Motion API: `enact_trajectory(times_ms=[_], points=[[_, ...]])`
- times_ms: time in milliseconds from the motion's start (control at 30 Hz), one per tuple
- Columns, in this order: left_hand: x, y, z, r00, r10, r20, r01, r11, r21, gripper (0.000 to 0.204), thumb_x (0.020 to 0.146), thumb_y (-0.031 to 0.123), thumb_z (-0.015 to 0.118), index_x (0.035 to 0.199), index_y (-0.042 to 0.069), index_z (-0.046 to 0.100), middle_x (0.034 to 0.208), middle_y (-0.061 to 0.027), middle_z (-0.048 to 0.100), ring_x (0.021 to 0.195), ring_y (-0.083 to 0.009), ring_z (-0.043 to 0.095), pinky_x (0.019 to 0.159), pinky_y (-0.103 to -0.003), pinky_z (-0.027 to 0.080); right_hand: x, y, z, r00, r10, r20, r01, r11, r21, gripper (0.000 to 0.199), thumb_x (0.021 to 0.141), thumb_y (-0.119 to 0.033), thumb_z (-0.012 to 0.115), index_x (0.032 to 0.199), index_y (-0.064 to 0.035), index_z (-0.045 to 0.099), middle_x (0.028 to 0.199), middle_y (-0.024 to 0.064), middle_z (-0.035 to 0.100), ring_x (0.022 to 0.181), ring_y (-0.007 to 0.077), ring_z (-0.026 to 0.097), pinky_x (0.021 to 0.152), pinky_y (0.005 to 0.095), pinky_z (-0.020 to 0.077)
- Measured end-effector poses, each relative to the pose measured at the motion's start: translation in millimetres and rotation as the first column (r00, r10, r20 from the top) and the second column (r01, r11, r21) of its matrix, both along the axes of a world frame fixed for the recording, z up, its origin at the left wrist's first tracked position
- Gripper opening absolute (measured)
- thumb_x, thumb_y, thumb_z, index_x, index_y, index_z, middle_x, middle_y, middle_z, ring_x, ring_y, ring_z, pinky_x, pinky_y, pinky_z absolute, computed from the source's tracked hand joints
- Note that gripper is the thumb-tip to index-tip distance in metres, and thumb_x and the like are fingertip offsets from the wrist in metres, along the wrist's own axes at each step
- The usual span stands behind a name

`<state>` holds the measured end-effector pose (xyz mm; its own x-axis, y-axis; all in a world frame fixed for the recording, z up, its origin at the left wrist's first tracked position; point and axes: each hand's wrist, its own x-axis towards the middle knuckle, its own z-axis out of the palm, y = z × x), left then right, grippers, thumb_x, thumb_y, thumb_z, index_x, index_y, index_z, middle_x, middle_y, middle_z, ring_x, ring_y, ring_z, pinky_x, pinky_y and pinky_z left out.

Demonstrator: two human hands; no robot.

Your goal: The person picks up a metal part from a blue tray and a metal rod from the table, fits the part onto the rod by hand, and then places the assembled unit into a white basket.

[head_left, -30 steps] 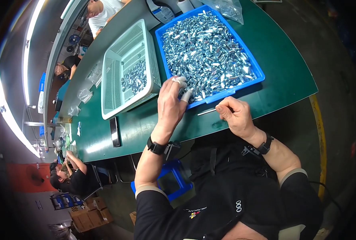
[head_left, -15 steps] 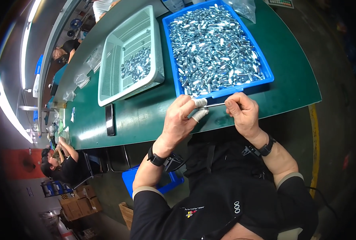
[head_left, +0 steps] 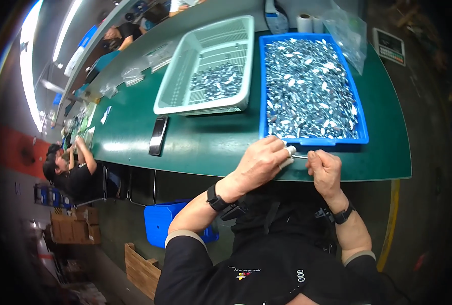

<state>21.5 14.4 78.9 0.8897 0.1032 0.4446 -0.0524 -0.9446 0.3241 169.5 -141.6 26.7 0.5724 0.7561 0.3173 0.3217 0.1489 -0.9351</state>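
My left hand (head_left: 260, 161), with white covers on its fingertips, is closed in a pinch just in front of the blue tray (head_left: 364, 136). Whatever sits between those fingers is too small to make out. A thin metal rod (head_left: 300, 157) runs from these fingertips to my right hand (head_left: 326, 172), which grips its other end between thumb and forefinger. Small shiny metal parts (head_left: 309, 86) fill the tray. To its left, a pale green perforated basket (head_left: 162, 104) holds a smaller heap of similar parts (head_left: 218, 83).
A black phone (head_left: 158, 136) lies on the green table (head_left: 200, 145). Plastic bags (head_left: 350, 38) and white rolls (head_left: 304, 23) stand behind the tray, a scale (head_left: 389, 47) at far right. A blue stool (head_left: 157, 223) is under the table; a person (head_left: 76, 178) sits at left.
The view has shifted, so the tray and basket appear farther right. Both hands stay together at the rod, my left hand now turned with its back more toward me.
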Motion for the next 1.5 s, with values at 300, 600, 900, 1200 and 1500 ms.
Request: enact_trajectory(times_ms=[300,600,900,1200,1500], points=[[-3,-6,-4,1.000,-0.025,-0.006,0.025,0.996,-0.089,0.014,0.084,0.012,0.076,0.095,0.007,0.069,0.082,-0.0070,0.059,0.078,-0.0283,0.058,0.069,-0.040,0.050,0,3,-6,0.991,0.134,0.018,-0.134,0.991,-0.025,0.031,0.105,-0.020,0.062,0.083,0.0005,0.065,0.067,0.0038,0.062,0.058,0.0110,0.056,0.054,0.0265,0.0432],[-2,-7,-6,0.999,0.018,0.031,-0.015,0.995,-0.097,0.017,0.085,0.012,0.077,0.100,0.006,0.071,0.082,-0.0080,0.061,0.081,-0.0290,0.062,0.070,-0.040,0.051,2,-1,-11,0.988,0.116,-0.105,-0.117,0.993,-0.002,0.027,0.105,-0.020,0.062,0.088,0.0002,0.066,0.073,0.0024,0.064,0.063,0.0085,0.055,0.057,0.0245,0.0441],[-21,61,52,0.932,0.280,0.230,-0.316,0.939,0.134,0.024,0.081,0.013,0.082,0.103,0.007,0.073,0.089,-0.0090,0.067,0.085,-0.0295,0.066,0.076,-0.040,0.055,2,-8,-25,0.950,0.012,-0.313,0.030,0.991,0.129,0.030,0.107,-0.028,0.059,0.090,-0.0039,0.064,0.072,-0.0013,0.060,0.061,0.0039,0.050,0.055,0.0190,0.0393],[10,71,48,0.974,0.217,0.057,-0.223,0.907,0.357,0.026,0.079,0.013,0.082,0.103,0.007,0.074,0.104,-0.0073,0.069,0.104,-0.0294,0.062,0.093,-0.040,0.050,6,-2,-10,0.962,0.045,-0.268,0.000,0.986,0.165,0.033,0.108,-0.028,0.059,0.090,-0.0003,0.065,0.072,0.0010,0.062,0.064,0.0061,0.054,0.058,0.0221,0.0433],[41,62,10,0.962,0.264,-0.065,-0.201,0.850,0.487,0.020,0.076,0.014,0.080,0.093,0.007,0.071,0.101,-0.0068,0.064,0.111,-0.0292,0.059,0.107,-0.046,0.040,3,-8,-15,0.961,0.061,-0.268,-0.021,0.988,0.152,0.033,0.107,-0.029,0.059,0.089,-0.0011,0.065,0.073,0.0012,0.063,0.065,0.0062,0.054,0.059,0.0221,0.0436]])
